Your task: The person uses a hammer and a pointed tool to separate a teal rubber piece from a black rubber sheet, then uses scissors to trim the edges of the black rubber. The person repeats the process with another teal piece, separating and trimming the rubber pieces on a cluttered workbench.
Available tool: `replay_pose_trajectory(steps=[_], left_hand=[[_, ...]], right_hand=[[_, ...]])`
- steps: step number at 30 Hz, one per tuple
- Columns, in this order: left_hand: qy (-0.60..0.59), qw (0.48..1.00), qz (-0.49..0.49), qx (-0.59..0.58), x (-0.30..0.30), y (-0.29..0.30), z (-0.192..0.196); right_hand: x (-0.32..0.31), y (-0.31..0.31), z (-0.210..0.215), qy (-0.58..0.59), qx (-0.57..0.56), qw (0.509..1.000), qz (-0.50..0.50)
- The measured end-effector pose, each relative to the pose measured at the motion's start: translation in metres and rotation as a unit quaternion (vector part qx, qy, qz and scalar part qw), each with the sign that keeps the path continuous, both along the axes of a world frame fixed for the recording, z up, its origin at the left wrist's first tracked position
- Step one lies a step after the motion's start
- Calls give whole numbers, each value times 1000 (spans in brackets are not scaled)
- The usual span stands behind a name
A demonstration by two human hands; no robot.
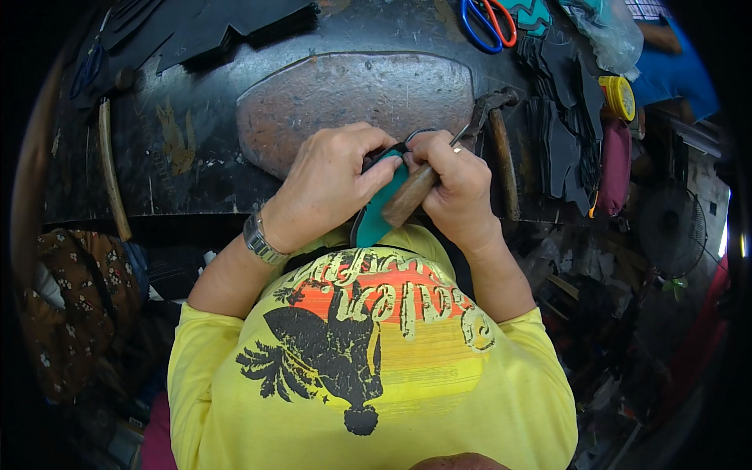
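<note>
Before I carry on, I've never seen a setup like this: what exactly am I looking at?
There is no machine here, only a person's two bare hands: the left hand and the right hand. The one picture comes from a wide fisheye camera worn on the head, looking down, so straight edges bend near the rim. Both hands are on a green and black piece; the right hand also holds a wooden-handled tool. On the dark table lie a brown slab, stacked black cut pieces and more.
</note>
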State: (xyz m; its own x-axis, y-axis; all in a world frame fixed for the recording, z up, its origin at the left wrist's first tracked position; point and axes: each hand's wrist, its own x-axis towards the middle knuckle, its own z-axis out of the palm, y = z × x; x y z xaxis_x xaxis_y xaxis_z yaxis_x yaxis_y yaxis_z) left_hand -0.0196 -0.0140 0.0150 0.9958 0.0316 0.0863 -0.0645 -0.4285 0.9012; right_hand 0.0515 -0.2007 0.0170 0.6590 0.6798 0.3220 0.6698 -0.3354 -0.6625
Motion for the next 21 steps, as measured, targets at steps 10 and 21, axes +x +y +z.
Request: replay_pose_trajectory(steps=[10,21], left_hand=[[-58,981,-31,184,9,10,1],[-128,979,-20,158,4,6,-3]], right_hand=[[5,1,-14,41,56,998,-4],[10,-64,39,164,-59,972,-160]])
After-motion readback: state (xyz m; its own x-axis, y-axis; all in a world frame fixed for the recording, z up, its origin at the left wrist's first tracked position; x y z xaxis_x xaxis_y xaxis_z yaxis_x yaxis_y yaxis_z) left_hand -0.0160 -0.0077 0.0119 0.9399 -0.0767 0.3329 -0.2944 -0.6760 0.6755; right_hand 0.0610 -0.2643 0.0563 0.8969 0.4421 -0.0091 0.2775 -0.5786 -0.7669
